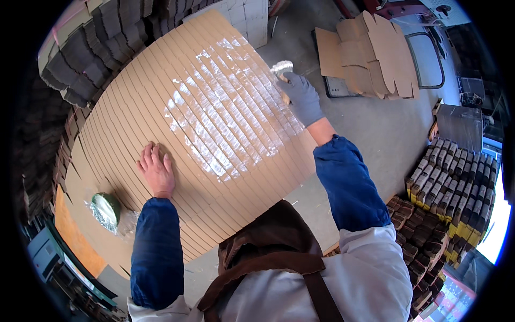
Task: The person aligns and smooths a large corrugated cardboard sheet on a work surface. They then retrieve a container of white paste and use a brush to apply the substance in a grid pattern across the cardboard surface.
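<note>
Overlapping cardboard sheets [134, 118] lie fanned out in narrow strips before me, with wet, shiny white glue [214, 129] smeared across their middle and right part. My left hand [156, 170], bare, rests flat on the strips left of the glue, fingers stretched out. In a grey glove, my right hand [303, 99] is closed around a brush [282, 67] at the right edge of the sheets. Its pale bristles show beyond the fingers; most of the handle is hidden. Left of my left forearm, a green bowl [109, 206] with white contents sits on crumpled clear plastic.
Stacks of dark cardboard [80, 70] stand at the far left. Folded brown cardboard pieces [370, 59] lie on a cart [339, 87] at the far right. Bundled cardboard stacks [453, 177] stand to the right, beyond the grey floor [370, 134].
</note>
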{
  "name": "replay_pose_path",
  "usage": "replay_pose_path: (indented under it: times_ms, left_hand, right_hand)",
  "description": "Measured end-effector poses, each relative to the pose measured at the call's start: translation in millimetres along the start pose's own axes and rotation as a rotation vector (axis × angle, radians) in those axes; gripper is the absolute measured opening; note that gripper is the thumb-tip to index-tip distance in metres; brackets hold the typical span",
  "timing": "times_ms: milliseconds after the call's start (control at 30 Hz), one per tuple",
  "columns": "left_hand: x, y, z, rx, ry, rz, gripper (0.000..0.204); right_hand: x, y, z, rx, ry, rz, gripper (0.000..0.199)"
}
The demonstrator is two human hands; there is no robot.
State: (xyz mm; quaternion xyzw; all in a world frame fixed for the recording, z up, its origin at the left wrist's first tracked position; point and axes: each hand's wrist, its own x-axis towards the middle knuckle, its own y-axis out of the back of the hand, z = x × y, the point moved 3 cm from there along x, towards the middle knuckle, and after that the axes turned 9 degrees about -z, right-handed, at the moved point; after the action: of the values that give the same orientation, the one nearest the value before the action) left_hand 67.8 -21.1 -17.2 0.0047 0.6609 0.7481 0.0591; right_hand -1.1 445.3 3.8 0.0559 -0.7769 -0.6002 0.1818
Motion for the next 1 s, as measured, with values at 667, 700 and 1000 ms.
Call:
replay_pose_path:
  times_ms: [667,700,1000]
  left_hand:
    - [1,-8,-10,-0.006,-0.090,0.080,0.046]
    - [0,-3,-16,-0.012,-0.107,0.102,0.045]
    - [-29,74,90,-0.398,-0.312,0.149,0.025]
  right_hand:
    - [-207,121,-47,1.794,-0.782,0.940,0.030]
    - [-232,126,-54,1.744,-0.854,0.950,0.031]
    - [-479,82,-63,1.467,-1.256,1.202,0.035]
